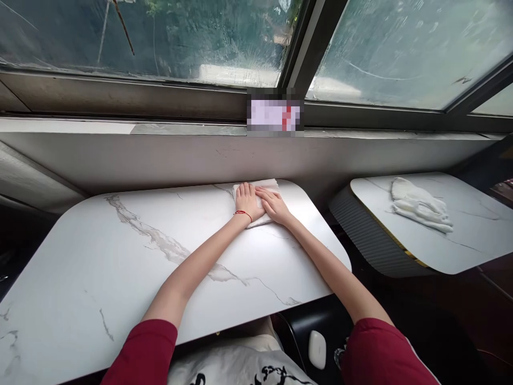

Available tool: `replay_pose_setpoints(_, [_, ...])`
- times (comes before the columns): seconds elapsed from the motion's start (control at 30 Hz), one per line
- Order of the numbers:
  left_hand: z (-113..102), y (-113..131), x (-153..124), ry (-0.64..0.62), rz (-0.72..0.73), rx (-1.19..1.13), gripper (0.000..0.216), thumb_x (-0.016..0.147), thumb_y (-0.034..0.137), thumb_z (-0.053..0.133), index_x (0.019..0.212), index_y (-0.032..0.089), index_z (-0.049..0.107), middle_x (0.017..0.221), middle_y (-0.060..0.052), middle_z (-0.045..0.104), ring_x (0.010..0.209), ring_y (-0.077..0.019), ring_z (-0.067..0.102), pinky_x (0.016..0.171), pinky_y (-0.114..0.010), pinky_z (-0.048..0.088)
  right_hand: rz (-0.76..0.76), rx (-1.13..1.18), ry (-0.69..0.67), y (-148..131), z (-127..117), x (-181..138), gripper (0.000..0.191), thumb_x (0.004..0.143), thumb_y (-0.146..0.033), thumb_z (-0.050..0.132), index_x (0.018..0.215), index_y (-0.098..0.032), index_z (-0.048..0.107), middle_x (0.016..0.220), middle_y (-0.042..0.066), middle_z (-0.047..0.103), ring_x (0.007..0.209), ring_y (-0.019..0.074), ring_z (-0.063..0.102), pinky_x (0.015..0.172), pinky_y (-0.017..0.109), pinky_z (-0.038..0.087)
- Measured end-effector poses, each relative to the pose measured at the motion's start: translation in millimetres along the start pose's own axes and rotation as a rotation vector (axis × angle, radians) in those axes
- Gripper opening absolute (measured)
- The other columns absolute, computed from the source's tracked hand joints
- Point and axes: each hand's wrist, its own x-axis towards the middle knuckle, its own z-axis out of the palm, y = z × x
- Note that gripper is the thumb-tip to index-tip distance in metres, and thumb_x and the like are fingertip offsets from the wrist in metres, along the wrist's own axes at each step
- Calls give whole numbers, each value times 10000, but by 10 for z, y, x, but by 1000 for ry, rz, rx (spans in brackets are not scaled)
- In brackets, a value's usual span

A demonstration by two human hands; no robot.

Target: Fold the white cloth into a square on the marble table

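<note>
Partly hidden white cloth (273, 184), perhaps folded, both hands (249, 201) (274, 205) pressed flat over it

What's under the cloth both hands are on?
The marbled tabletop shows around the cloth; the patch directly beneath it is covered, so anything there can't be seen.

Through one head-worn camera we look forward and down — from close above the white, grey-veined, round-cornered table (80, 256) — toward the grey-framed glass window (385, 53) along the top.
</note>
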Motion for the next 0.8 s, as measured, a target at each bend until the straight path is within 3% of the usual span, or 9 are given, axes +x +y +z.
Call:
replay_pose_setpoints(0.33, [10, 123, 212, 108, -49, -3, 640, 861, 430, 466, 1362, 33, 493, 1440, -225, 491, 1321, -353, 432, 1119, -471, 299, 11, -1, 21, 252, -21, 189, 527, 990, -223, 268, 1459, -235, 508, 1489, 54, 535, 1390, 218, 473, 1085, 439, 409])
replay_pose_setpoints(0.8, [-17, 100, 202, 80, 16, 9, 662, 854, 412, 459, 1377, 6, 471, 1444, -237, 486, 1337, -340, 428, 1130, -441, 290, 44, 37, 52, 192, -22, 129, 512, 956, -220, 288, 1384, -177, 565, 1479, 103, 539, 1392, 228, 471, 1120, 462, 386])
